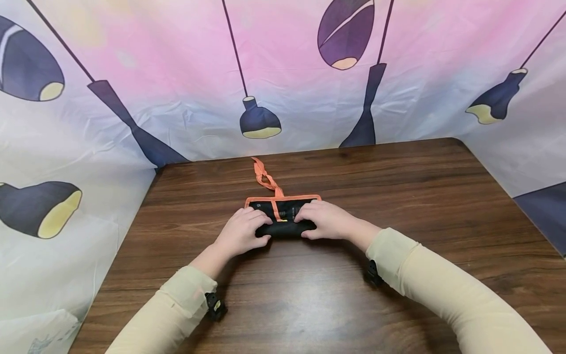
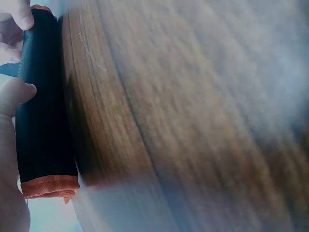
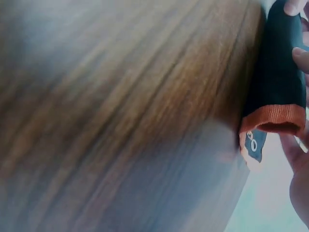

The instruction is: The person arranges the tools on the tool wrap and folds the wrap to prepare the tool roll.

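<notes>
A black fabric tool roll [image 1: 287, 230] with orange edging lies partly rolled on the table, its rolled part toward me and a flat flap with small pale markings beyond. My left hand [image 1: 245, 228] grips the rolled part at the left, thumb on the near side and fingers over the top. At the right end my right hand [image 1: 327, 221] holds it the same way. In the left wrist view the roll [image 2: 46, 130] appears as a thick black cylinder with an orange end. The right wrist view shows the other open end of the roll [image 3: 275, 72].
An orange tie strap [image 1: 264, 178] trails from the flap toward the table's back edge. Under everything is a dark wood-grain table [image 1: 420, 196]. Behind it hangs a patterned cloth [image 1: 185, 118] with printed lamps. Each wrist wears a small black device.
</notes>
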`<state>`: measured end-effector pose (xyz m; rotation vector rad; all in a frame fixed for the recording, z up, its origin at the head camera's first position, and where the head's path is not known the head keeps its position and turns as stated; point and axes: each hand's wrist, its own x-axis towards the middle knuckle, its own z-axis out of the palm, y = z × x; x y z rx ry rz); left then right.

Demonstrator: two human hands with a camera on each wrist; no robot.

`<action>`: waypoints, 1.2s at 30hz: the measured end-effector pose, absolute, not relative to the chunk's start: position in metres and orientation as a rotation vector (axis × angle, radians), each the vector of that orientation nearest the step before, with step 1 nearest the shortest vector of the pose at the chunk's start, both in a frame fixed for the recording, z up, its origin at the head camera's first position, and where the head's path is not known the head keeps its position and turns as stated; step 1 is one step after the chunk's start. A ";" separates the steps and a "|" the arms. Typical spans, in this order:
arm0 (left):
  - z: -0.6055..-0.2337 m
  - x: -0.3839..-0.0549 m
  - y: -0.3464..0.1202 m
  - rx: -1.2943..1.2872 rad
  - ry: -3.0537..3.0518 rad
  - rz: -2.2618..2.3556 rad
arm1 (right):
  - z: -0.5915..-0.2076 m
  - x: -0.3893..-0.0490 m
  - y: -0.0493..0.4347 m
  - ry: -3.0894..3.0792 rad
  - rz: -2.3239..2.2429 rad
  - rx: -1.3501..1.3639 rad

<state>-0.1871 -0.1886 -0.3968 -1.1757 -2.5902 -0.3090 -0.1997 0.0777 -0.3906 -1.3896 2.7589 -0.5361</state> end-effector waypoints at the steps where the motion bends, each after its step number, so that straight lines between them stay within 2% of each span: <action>1: -0.396 -0.187 -0.188 -1.178 -2.602 -0.318 | -0.390 -0.198 0.078 2.776 -0.525 -1.421; 6: -0.392 -0.192 -0.186 -1.152 -2.715 -0.386 | -0.393 -0.195 0.075 2.898 -0.461 -1.483; 22: -0.385 -0.209 -0.190 -1.042 -2.998 -0.664 | -0.395 -0.206 0.070 2.865 -0.639 -1.243; 36: -0.382 -0.207 -0.189 -0.961 -2.978 -0.586 | -0.396 -0.211 0.073 2.880 -0.657 -1.203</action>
